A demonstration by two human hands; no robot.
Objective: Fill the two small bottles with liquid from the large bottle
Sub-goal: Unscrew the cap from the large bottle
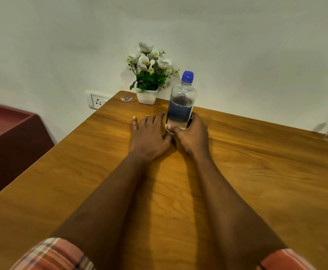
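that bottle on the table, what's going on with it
A person sits at a wooden table with both arms stretched out. The right hand grips the base of the large bottle, which stands upright with its blue cap on and is partly full of clear liquid. The left hand lies flat on the table beside it, holding nothing. A small pot of flowers stands behind by the wall. Something blurred sits at the far right edge; the small bottles cannot be made out.

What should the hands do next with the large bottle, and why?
Probably bring the left hand up to unscrew the blue cap. The right hand already grips the base of the large bottle, which stands upright on the table with the cap on, while the left hand lies flat and free beside it. Nothing can pour until the cap is off.
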